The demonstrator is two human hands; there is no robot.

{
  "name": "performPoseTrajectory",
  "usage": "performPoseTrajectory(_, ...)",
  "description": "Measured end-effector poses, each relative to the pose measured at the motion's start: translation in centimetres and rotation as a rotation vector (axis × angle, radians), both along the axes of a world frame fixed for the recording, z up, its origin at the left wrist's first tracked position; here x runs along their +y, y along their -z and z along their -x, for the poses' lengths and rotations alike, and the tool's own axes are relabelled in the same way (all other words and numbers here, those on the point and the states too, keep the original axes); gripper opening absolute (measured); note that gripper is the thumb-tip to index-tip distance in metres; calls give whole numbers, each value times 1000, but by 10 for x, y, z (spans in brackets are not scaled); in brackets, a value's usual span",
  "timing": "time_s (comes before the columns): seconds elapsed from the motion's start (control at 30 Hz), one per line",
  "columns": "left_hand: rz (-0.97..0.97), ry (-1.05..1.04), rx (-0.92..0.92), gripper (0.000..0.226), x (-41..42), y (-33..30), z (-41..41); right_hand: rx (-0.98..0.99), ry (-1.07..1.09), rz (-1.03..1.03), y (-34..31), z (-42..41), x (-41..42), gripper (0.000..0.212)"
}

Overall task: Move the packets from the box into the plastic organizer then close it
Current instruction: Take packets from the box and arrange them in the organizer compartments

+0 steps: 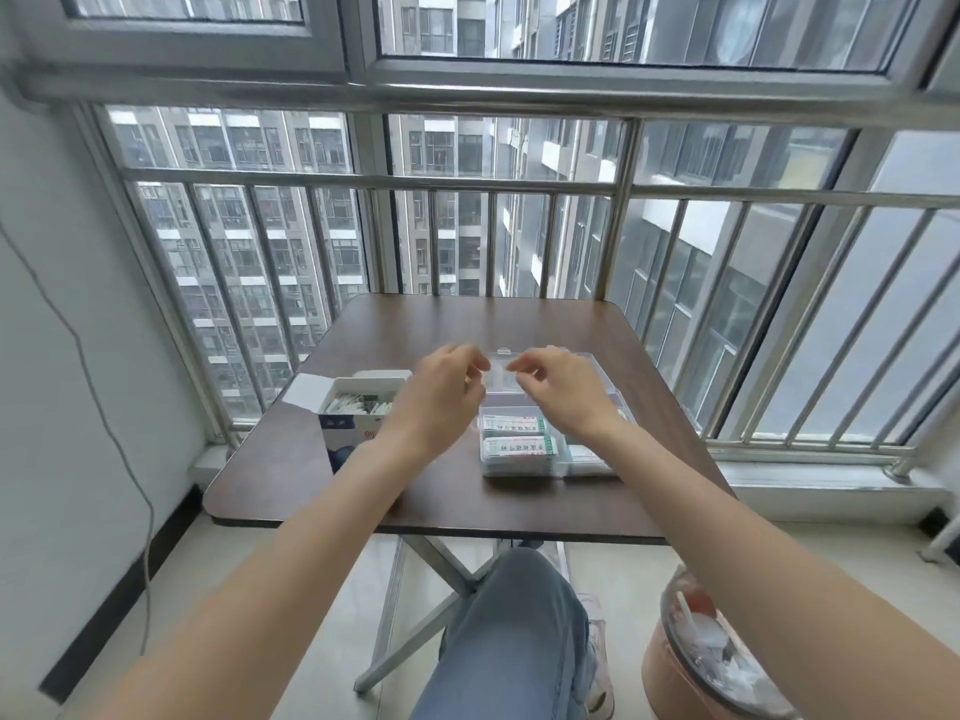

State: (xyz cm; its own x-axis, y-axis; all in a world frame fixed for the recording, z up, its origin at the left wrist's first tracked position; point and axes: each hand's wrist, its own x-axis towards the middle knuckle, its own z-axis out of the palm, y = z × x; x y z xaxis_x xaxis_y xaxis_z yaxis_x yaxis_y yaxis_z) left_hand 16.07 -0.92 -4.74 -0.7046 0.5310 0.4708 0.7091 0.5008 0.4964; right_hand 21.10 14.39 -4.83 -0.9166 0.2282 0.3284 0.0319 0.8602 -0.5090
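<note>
A clear plastic organizer (pixel 519 467) sits mid-table with its lid (pixel 501 379) raised at the back. Two white and green packets (pixel 514 424) lie in its left compartments; more show faintly on the right side. To its left stands an open white and blue box (pixel 345 433) with several packets (pixel 358 405) upright inside. My left hand (pixel 441 392) and my right hand (pixel 566 392) hover over the organizer, fingertips pinched on the lid's top edge on either side of its latch. The fingers are blurred.
The small brown table (pixel 467 324) stands against a metal window railing (pixel 623 241). A pink bin (pixel 691 662) with a clear liner sits on the floor at the lower right. My knee (pixel 519 615) is under the table's front edge. A cable (pixel 78 350) hangs down the left wall.
</note>
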Motion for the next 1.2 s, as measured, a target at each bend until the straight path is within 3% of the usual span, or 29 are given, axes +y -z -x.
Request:
performPoseTrajectory(0.1,56,-100,32,36,-35,-5,20,10,-140,-76,-10,6,-27,28)
performPoseTrajectory(0.27,623,-179,-149,78,-83,-1,52,-141,-280,-206,-12,26,-68,40)
performPoseTrajectory(0.33,746,-163,-221,89,-93,3,60,-184,-291,-218,-9,32,-76,38)
performPoseTrajectory(0.4,734,-143,-221,93,-99,7,62,-200,-279,-200,-5,36,-81,35)
performPoseTrajectory(0.57,472,-73,-52,86,-113,16,50,-74,-231,-163,4,30,-89,27)
performPoseTrajectory(0.8,383,-109,199,79,-122,26,25,118,-335,-413,2,13,-101,17)
performPoseTrajectory(1.03,284,-111,180,73,-124,35,15,56,-378,-756,5,22,-120,22)
performPoseTrajectory(1.2,307,-97,138,71,-124,32,17,35,-391,-813,5,29,-128,21)
